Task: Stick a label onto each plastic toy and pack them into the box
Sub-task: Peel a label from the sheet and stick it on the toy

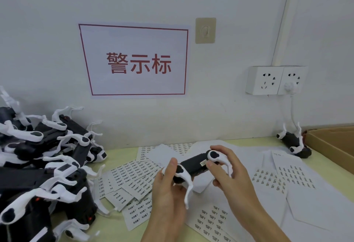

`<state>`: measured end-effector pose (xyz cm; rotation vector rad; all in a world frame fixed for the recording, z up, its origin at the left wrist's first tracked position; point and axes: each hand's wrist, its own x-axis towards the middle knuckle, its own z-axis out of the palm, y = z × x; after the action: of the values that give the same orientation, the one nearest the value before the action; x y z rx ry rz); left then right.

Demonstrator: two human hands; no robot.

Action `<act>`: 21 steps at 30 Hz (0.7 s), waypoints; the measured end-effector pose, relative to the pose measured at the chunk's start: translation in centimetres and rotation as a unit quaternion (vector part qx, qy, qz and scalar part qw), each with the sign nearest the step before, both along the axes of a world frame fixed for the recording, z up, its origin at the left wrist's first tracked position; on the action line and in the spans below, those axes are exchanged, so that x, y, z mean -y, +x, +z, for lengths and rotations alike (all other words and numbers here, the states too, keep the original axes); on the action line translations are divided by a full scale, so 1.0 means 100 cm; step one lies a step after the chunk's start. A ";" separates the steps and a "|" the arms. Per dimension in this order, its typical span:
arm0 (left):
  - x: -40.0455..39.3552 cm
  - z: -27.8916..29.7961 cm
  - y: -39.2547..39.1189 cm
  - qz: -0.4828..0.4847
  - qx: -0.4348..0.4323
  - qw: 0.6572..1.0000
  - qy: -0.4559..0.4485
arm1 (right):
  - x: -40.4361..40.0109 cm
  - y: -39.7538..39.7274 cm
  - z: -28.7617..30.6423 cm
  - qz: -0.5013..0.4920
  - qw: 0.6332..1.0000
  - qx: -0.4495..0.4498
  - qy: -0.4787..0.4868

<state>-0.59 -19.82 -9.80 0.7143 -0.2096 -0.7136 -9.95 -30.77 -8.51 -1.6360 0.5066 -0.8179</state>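
I hold one black-and-white plastic toy (193, 167) above the table in both hands. My left hand (168, 188) grips its near end from below, thumb on the white part. My right hand (228, 169) grips the far end, with a fingertip touching a small label (203, 163) stuck on the black body. A pile of the same toys (44, 167) fills the left side. One more toy (294, 143) lies at the back right beside the cardboard box (331, 144). Label sheets (134, 176) lie spread on the table under my hands.
More label sheets (212, 220) and white backing papers (310, 199) cover the table's right half. A wall socket (275, 80) with a white plug and cable hangs above the back right. A red-framed paper sign (138, 61) is on the wall.
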 end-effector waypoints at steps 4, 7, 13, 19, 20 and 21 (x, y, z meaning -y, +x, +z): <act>-0.001 -0.002 0.007 0.044 0.008 0.999 0.015 | -0.002 -0.007 -0.007 0.073 0.997 -0.004 0.031; -0.001 -0.005 0.009 0.049 0.021 0.998 0.026 | 0.003 -0.010 -0.002 0.119 0.989 0.008 0.092; 0.001 -0.004 0.003 0.014 0.106 0.993 0.050 | 0.009 -0.030 0.014 0.102 0.985 -0.133 -0.026; 0.010 0.001 -0.013 -0.026 0.138 0.984 0.106 | 0.015 -0.059 0.028 0.096 0.977 -0.190 -0.033; 0.013 0.002 -0.017 -0.028 0.142 0.982 0.124 | 0.017 -0.064 0.029 0.089 0.978 -0.188 -0.017; 0.016 0.003 -0.022 -0.029 0.137 0.981 0.138 | 0.020 -0.071 0.029 0.083 0.979 -0.185 0.002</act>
<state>-2.76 -21.39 -9.47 1.0767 -0.3891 -0.7057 -17.07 -32.78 -5.59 -1.8084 0.6193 -0.3891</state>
